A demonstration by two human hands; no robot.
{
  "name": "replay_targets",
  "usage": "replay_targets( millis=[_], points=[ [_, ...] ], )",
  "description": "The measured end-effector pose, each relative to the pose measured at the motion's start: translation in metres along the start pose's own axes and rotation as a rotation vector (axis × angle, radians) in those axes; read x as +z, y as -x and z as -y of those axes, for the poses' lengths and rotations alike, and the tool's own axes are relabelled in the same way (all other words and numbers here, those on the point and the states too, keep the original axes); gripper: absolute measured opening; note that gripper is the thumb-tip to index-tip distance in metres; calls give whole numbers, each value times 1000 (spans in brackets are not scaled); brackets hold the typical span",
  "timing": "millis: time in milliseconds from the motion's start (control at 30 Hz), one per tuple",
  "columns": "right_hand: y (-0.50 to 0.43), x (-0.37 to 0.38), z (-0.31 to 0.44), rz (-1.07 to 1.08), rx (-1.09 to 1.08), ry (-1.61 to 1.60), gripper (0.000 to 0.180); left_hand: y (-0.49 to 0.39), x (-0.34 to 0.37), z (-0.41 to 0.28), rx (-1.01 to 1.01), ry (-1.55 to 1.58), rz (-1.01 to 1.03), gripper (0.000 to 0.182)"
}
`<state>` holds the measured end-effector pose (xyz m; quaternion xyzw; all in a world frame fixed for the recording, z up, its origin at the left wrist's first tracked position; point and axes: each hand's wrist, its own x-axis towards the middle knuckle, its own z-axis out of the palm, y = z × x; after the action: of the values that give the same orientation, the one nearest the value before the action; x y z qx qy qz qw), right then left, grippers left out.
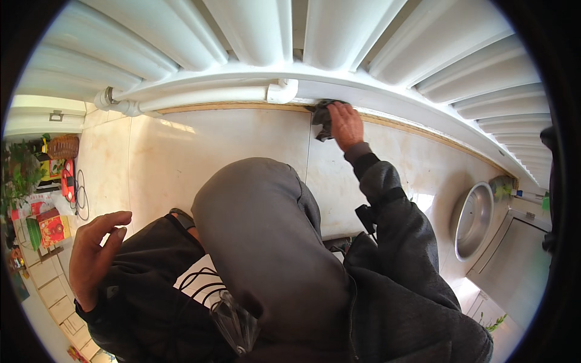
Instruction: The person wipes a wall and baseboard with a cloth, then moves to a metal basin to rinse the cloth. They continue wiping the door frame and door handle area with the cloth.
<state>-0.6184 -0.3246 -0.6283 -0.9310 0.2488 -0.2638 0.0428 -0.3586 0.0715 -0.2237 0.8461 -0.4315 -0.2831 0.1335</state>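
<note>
My right hand (347, 126) presses a crumpled dark grey cloth (322, 121) against the edge where the tiled floor (227, 140) meets the wooden baseboard strip (404, 126). This spot lies below a white radiator (258, 36), to the right of the elbow of a white pipe (204, 96). Off at the left, my left hand (93, 256) is raised over my dark-clothed leg, fingers curved and thumb apart, with nothing in it. My bent knee in grey trousers (263, 218) fills the middle of the view.
A metal basin (473, 222) leans on its side at the right, near a grey cabinet door (513, 258). At the far left are a wicker basket (63, 147), green plants (18, 170), a red and yellow box (54, 229) and a black cable (81, 199).
</note>
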Motion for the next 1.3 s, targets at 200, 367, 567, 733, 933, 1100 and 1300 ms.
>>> replay_targets(
  millis=[200,367,567,733,933,1100,1300],
  points=[
    [19,-27,-24,-53,204,84,24,11,-3,4,7,-6,-2,28],
    [6,17,19,-4,342,30,27,3,-3,-6,-12,-34,-9,28],
    [-10,27,77,32,96,-120,29,-12,4,-31,-30,-68,10,24],
    [-32,39,94,67,117,-115,34,-20,6,-29,-58,-81,24,24],
    [12,1,-6,40,57,10,39,-20,15,-26,-77,-64,-53,24],
    [59,-41,-92,67,153,157,36,-24,19,-31,-80,-85,-59,24],
    [146,-114,-204,158,838,310,36,-31,15,-22,-78,-59,0,24]
  ],
)
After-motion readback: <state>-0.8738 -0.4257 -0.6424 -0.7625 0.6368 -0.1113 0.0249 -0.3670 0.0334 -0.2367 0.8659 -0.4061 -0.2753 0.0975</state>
